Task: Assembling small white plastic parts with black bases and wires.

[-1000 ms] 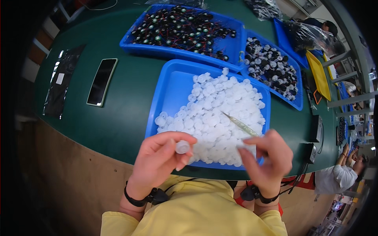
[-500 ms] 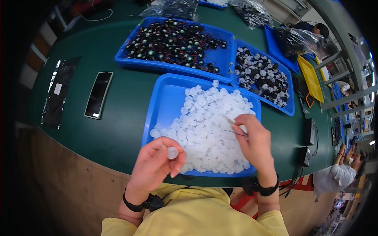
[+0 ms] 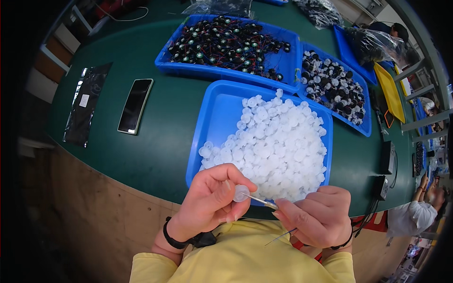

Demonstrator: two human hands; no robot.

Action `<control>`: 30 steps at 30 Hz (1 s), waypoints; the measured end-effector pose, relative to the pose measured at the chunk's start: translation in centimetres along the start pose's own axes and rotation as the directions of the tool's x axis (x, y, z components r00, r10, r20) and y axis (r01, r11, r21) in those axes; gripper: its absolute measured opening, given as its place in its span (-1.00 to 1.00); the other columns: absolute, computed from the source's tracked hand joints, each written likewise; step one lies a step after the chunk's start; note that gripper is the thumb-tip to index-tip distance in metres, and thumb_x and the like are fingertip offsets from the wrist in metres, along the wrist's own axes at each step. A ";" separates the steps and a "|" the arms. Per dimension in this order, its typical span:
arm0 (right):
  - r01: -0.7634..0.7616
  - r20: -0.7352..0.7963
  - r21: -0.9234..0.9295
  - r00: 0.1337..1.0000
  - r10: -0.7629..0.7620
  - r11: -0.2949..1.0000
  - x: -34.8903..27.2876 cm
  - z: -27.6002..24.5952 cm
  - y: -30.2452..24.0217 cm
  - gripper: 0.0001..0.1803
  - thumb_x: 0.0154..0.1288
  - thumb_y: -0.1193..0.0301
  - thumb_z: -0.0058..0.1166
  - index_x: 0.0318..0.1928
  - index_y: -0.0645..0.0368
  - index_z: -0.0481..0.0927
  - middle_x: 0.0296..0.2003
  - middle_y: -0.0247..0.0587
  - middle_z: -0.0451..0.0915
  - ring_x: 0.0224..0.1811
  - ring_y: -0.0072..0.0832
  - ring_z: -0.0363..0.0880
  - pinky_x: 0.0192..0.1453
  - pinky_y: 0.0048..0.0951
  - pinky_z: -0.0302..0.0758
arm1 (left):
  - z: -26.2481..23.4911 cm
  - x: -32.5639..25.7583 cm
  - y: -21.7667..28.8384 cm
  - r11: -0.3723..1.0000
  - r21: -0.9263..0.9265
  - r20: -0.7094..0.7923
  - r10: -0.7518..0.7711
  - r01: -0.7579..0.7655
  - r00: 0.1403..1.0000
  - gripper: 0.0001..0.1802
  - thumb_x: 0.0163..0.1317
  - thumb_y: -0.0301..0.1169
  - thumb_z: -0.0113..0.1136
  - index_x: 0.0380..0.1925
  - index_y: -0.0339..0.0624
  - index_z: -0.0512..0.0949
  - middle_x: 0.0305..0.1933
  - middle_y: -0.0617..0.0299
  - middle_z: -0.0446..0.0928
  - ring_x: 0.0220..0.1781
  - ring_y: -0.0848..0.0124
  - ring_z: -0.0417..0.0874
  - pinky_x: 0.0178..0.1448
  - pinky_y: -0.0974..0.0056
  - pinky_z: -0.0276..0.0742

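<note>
My left hand (image 3: 214, 195), its fingers curled, pinches a small round translucent plastic cap (image 3: 240, 193) over the near edge of a blue tray. A thin metal tool (image 3: 258, 199) is gripped in my right hand (image 3: 318, 214), and its slim tip meets the cap. What kind of tool it is does not show clearly. From under the right fingers sticks out a thin dark strand, perhaps a wire (image 3: 281, 237). Many whitish plastic caps (image 3: 278, 146) are heaped in the blue tray (image 3: 214, 106) just beyond both hands.
Behind stands a blue tray (image 3: 188, 69) of small dark wired parts. To its right, another blue tray (image 3: 361, 127) holds black and white pieces. A phone (image 3: 135, 106) and a black plastic bag (image 3: 87, 106) lie left on the green table (image 3: 163, 160). Black boxes (image 3: 388, 158) sit at right.
My right hand has come from over the cap heap toward me, bringing the tool to the cap. My left hand has shifted right with the cap. The whole view has shifted slightly.
</note>
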State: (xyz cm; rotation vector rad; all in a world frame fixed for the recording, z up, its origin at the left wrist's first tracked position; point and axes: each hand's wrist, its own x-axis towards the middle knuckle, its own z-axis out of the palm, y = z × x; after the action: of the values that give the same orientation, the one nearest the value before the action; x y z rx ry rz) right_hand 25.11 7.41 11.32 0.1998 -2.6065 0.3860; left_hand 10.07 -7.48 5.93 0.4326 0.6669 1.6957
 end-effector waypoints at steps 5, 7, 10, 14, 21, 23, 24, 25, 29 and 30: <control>-0.001 0.001 -0.044 1.000 0.001 0.999 -0.2 -0.2 -0.6 -0.75 -0.18 0.54 0.19 -0.35 0.27 0.61 -0.77 -0.54 0.17 -0.79 -0.71 0.15 -0.74 -0.63 -0.01 | -0.4 -0.2 -0.3 1.000 -0.025 0.011 -0.008 0.008 1.000 -0.57 0.27 -0.14 0.02 -0.26 -0.41 0.42 -0.64 0.19 0.38 -0.69 0.56 0.27 -0.62 0.50 0.10; -0.001 0.001 -0.046 1.000 0.001 0.999 -0.3 -0.3 -0.7 -0.73 -0.20 0.55 0.17 -0.34 0.28 0.62 -0.77 -0.54 0.17 -0.79 -0.71 0.15 -0.74 -0.63 -0.02 | -0.4 -0.1 -0.3 0.999 -0.044 0.017 -0.009 0.009 1.000 -0.57 0.27 -0.15 0.03 -0.27 -0.42 0.42 -0.64 0.20 0.38 -0.69 0.56 0.28 -0.62 0.49 0.09; -0.003 0.004 -0.044 1.000 0.003 0.999 -0.4 -0.4 -0.8 -0.70 -0.22 0.56 0.15 -0.33 0.28 0.62 -0.77 -0.54 0.18 -0.79 -0.70 0.15 -0.74 -0.63 -0.02 | -0.5 0.0 -0.4 0.997 -0.078 0.034 -0.014 0.017 0.999 -0.58 0.26 -0.16 0.05 -0.27 -0.42 0.42 -0.64 0.22 0.38 -0.69 0.56 0.29 -0.63 0.49 0.09; 0.000 0.003 -0.029 1.000 0.000 1.000 -0.5 -0.6 -0.8 -0.68 -0.24 0.56 0.14 -0.32 0.29 0.61 -0.77 -0.53 0.20 -0.78 -0.70 0.15 -0.74 -0.64 -0.02 | -0.8 -0.1 -0.6 0.990 -0.132 0.077 -0.039 0.049 0.996 -0.60 0.24 -0.19 0.08 -0.27 -0.42 0.43 -0.63 0.24 0.39 -0.68 0.55 0.32 -0.63 0.49 0.10; 0.037 0.070 -0.053 0.997 -0.033 0.998 -0.5 -1.3 -1.2 -0.59 -0.42 0.55 0.06 -0.35 0.34 0.61 -0.76 -0.51 0.21 -0.77 -0.70 0.16 -0.74 -0.65 0.00 | -0.6 -0.3 -0.4 0.988 -0.127 0.070 -0.084 0.092 0.994 -0.76 0.14 -0.42 0.21 -0.33 -0.44 0.48 -0.47 0.11 0.55 -0.61 0.51 0.45 -0.59 0.49 0.25; 0.083 0.084 -0.081 0.994 -0.076 0.993 -0.1 -1.2 -1.4 -0.55 -0.49 0.53 -0.01 -0.37 0.38 0.60 -0.75 -0.49 0.21 -0.76 -0.69 0.17 -0.74 -0.65 0.01 | -0.3 -0.3 -0.3 0.994 -0.003 0.025 -0.113 0.113 0.993 -0.81 0.11 -0.49 0.22 -0.34 -0.43 0.49 -0.44 0.05 0.57 -0.59 0.51 0.48 -0.58 0.48 0.28; 0.106 0.092 -0.095 0.991 -0.097 0.990 0.2 -1.1 -1.5 -0.52 -0.53 0.53 -0.04 -0.38 0.39 0.60 -0.74 -0.48 0.22 -0.75 -0.69 0.17 -0.74 -0.65 0.01 | -0.2 -0.2 -0.4 0.990 0.059 0.002 -0.125 0.125 0.992 -0.83 0.10 -0.53 0.22 -0.35 -0.43 0.50 -0.42 0.03 0.58 -0.58 0.51 0.50 -0.58 0.48 0.29; 0.117 0.096 -0.099 0.990 -0.108 0.988 0.3 -0.8 -1.6 -0.50 -0.55 0.51 -0.07 -0.37 0.41 0.59 -0.74 -0.47 0.22 -0.75 -0.69 0.17 -0.74 -0.66 0.02 | 0.0 -0.2 -0.5 0.991 0.047 -0.014 -0.126 0.127 0.992 -0.84 0.09 -0.56 0.21 -0.35 -0.44 0.50 -0.44 0.02 0.58 -0.58 0.51 0.51 -0.59 0.48 0.31; 0.027 0.063 0.080 0.997 -0.032 0.996 0.1 0.6 -1.1 -0.64 -0.35 0.56 0.05 -0.37 0.38 0.60 -0.77 -0.44 0.23 -0.78 -0.64 0.21 -0.74 -0.60 0.07 | 0.6 -0.4 -1.0 0.994 0.034 -0.071 -0.100 0.103 0.992 -0.89 0.06 -0.67 0.17 -0.37 -0.45 0.49 -0.50 -0.01 0.56 -0.59 0.49 0.54 -0.62 0.47 0.35; -0.043 0.043 0.235 0.998 0.034 0.971 -0.1 1.0 -0.7 -0.73 -0.22 0.58 0.11 -0.37 0.35 0.61 -0.79 -0.44 0.26 -0.80 -0.63 0.22 -0.75 -0.57 0.06 | 0.7 -0.6 -1.0 0.995 0.037 -0.086 -0.090 0.093 0.992 -0.90 0.05 -0.69 0.15 -0.38 -0.45 0.49 -0.52 -0.01 0.56 -0.59 0.49 0.55 -0.63 0.46 0.36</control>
State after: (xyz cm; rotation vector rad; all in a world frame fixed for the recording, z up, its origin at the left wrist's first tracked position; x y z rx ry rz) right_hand 24.86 6.39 10.60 0.2388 -2.6012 0.7137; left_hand 11.40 -7.77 5.82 0.3555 0.7733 1.6225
